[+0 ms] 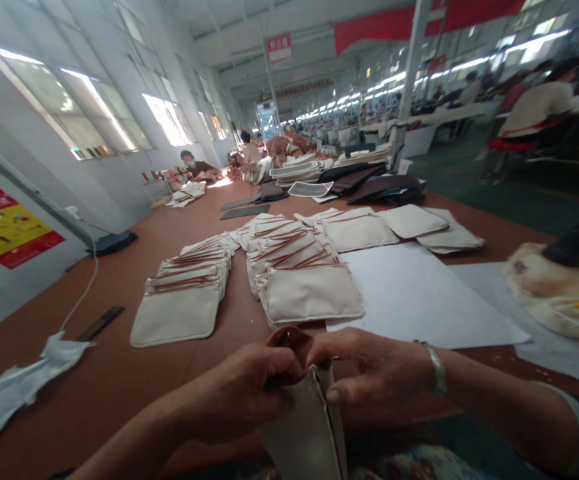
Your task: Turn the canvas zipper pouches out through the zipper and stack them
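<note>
A cream fabric piece [302,427] with a brown lining and a dark seam hangs upright at the table's near edge. My left hand [242,387] is closed on its upper left edge, the fingertips partly hidden. On the upper right side, my right hand [374,370] pinches the same piece near the seam, thumb below and fingers above. Just beyond my hands lies an overlapping stack of cream pieces with brown edges [314,293]. A second such stack [176,313] is to its left.
White sheets [414,293] lie on the brown table [229,353] at right, near a cream cloth bundle [549,287]. A dark flat bar [100,323] and pale cloth [29,387] are at left. Dark pieces [384,187] and a seated person [196,167] are farther back.
</note>
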`<state>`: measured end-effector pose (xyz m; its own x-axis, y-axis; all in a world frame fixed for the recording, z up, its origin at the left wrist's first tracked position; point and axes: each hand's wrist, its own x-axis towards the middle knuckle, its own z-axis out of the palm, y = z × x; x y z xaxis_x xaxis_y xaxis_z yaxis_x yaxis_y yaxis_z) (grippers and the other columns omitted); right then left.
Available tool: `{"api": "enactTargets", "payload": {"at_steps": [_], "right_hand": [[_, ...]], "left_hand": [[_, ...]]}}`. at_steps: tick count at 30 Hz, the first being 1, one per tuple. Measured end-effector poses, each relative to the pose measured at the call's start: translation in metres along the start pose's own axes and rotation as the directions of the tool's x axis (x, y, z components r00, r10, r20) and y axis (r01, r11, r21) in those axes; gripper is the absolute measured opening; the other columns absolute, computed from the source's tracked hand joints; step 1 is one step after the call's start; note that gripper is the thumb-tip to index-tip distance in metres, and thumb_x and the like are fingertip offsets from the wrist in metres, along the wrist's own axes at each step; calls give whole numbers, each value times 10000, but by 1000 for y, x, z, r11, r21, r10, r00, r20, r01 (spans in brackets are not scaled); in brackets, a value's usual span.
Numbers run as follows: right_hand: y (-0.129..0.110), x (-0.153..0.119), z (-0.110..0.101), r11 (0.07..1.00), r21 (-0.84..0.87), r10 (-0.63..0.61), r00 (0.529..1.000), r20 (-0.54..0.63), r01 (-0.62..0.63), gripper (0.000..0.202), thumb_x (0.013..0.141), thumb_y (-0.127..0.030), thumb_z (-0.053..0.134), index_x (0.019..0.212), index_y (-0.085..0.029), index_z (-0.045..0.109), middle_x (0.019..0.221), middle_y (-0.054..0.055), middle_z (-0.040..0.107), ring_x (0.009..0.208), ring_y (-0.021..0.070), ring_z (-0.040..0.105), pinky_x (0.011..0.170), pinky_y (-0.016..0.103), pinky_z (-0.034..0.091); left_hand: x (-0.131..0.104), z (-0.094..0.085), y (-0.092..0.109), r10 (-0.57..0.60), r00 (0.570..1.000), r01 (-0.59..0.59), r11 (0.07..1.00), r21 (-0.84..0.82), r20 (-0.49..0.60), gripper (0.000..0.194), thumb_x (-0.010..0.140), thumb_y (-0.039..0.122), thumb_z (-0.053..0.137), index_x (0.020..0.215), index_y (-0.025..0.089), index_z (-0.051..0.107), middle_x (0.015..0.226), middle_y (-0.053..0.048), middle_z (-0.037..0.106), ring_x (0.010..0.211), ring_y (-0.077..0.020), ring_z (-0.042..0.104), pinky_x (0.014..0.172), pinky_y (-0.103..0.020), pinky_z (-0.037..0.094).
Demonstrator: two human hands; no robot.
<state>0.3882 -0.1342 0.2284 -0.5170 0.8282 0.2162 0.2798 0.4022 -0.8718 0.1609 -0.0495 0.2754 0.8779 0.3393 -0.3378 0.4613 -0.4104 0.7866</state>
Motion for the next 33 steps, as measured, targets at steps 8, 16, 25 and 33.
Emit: {"api": "enactTargets", "payload": {"at_steps": [8, 16, 25, 33], "right_hand": [[7, 2, 15, 977, 212, 19, 992, -121, 7, 202, 836, -288, 680, 929, -141, 577, 926, 31, 583, 793, 137, 517, 697, 241, 443], [19, 2, 7, 964, 263, 68, 995, -78, -45, 287, 773, -327, 744, 904, -138, 572, 857, 7, 565, 710, 114, 485, 614, 217, 420], [9, 1, 12, 964, 235, 162, 975, -149, -125, 289, 793, -368, 744, 856, -139, 580, 873, 14, 552, 747, 131, 474, 622, 221, 403], [2, 1, 21, 955, 209, 254, 944, -212, -210, 106, 838, -212, 650, 805, -138, 582, 819, 15, 559, 703, 123, 476, 578, 210, 385]], "left_hand": [[5, 9, 20, -35, 989, 26, 998, -64, -144, 141, 783, 279, 673, 823, 151, 628, 742, 33, 519, 697, -125, 454, 588, -218, 335], [20, 18, 2, -59, 987, 11, 953, -303, -148, 258, 779, 354, 714, 746, 108, 642, 730, -4, 548, 678, -123, 438, 587, -226, 328], [22, 22, 2, -97, 982, 50, 960, -275, -160, 189, 803, 284, 646, 775, 98, 657, 697, 9, 542, 654, -111, 424, 567, -205, 332], [20, 33, -4, 80, 948, -47, 992, 113, -309, 165, 841, 210, 555, 740, 116, 647, 656, 1, 579, 596, -110, 489, 537, -201, 344]]}}
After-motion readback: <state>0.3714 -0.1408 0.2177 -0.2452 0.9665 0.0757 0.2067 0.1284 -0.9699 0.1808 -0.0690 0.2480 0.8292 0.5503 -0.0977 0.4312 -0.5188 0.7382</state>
